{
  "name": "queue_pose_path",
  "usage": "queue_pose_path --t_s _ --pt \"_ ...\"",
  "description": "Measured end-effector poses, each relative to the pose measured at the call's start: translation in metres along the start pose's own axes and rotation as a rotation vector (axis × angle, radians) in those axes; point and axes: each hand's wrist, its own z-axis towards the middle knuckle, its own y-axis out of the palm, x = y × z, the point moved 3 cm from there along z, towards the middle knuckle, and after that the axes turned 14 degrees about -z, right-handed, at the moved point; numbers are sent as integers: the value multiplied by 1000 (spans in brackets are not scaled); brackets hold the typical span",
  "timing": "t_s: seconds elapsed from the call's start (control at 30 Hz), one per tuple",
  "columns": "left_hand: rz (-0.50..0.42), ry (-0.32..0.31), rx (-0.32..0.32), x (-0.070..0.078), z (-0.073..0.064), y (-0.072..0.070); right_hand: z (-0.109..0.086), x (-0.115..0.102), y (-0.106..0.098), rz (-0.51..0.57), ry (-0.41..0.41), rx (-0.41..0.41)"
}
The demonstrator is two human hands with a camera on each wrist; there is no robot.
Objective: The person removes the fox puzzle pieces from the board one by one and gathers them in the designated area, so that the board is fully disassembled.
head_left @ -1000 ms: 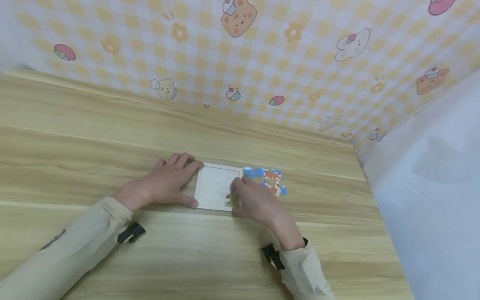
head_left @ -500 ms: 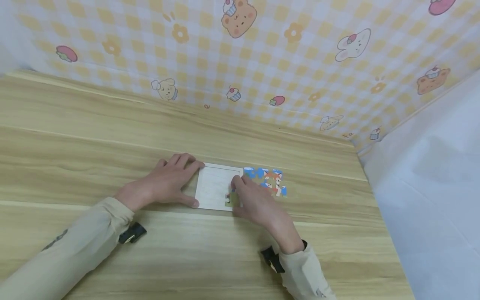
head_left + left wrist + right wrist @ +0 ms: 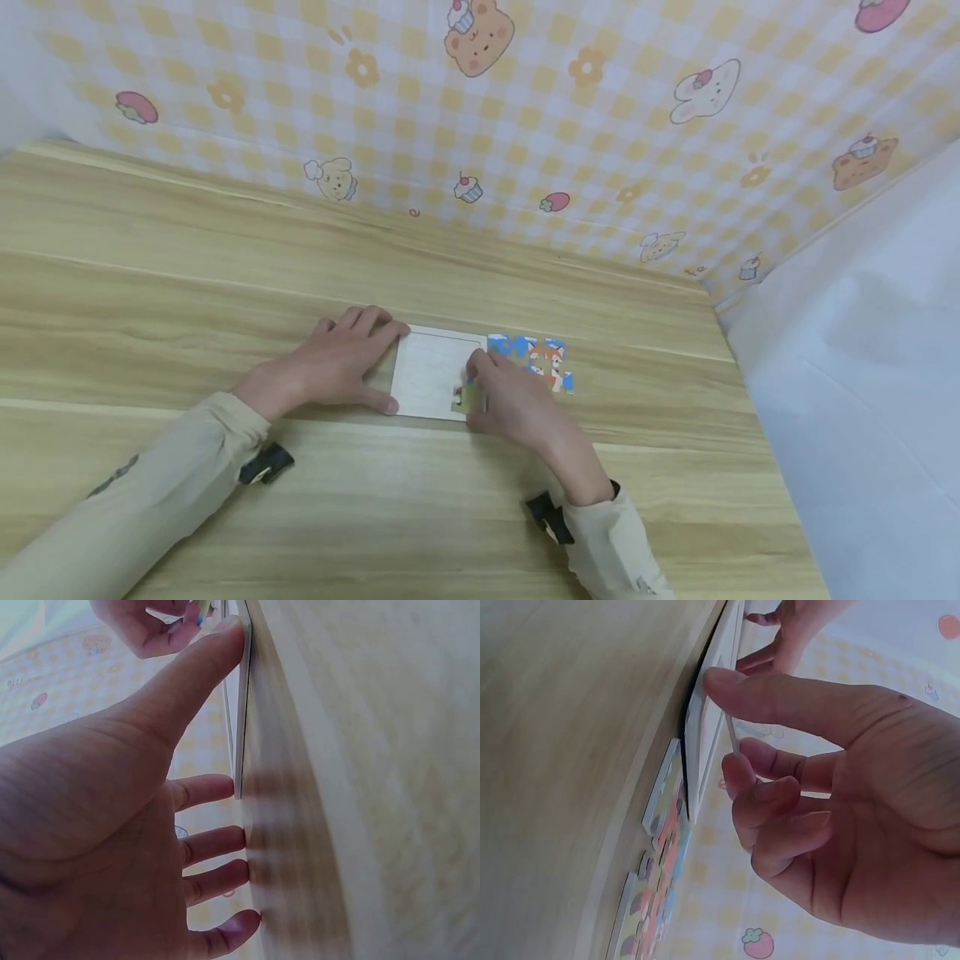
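Observation:
A white rectangular puzzle tray [image 3: 426,367] with a thin raised border lies on the table. My left hand [image 3: 330,364] rests at its left end, thumb on the near corner and index finger on the far corner, the fingers spread. Over the tray's near right corner, my right hand [image 3: 519,406] pinches a greenish jigsaw piece [image 3: 471,398] between thumb and fingers. The right wrist view shows this piece [image 3: 733,735] edge-on and tilted, close over the tray. Part of it is hidden by the fingers.
Several jigsaw pieces [image 3: 556,358] with a fox and blue sky lie just right of the tray, partly behind the right hand. A yellow checked cloth [image 3: 405,108] stands behind the wooden table [image 3: 375,500]. A white surface [image 3: 862,333] borders it at right.
My right hand and the jigsaw piece have shifted very slightly to the right, near the tray's border. The left hand keeps its place on the tray's corners.

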Motion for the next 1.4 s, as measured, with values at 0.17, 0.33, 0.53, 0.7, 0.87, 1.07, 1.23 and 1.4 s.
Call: queue_pose_path --t_s 0.17,0.33,0.53,0.7,0.87,1.07,1.23,1.4 --pt "7 6 3 1 -1 0 -8 14 -8 49 15 43" --pt "8 15 -3 2 0 -1 -26 43 -19 77 34 122" --pt "13 13 -13 2 2 1 -52 83 -22 105 120 95" --pt "14 17 -23 3 4 3 -67 105 -14 136 165 37" --pt "14 13 -23 3 4 1 -74 114 -4 215 138 -8" --pt "16 0 -26 4 2 -1 -73 119 -1 259 67 -24" --pt "14 -2 -26 3 3 -2 -69 121 2 315 44 -40" --pt "9 15 -23 2 2 -5 -65 122 8 350 49 -42"
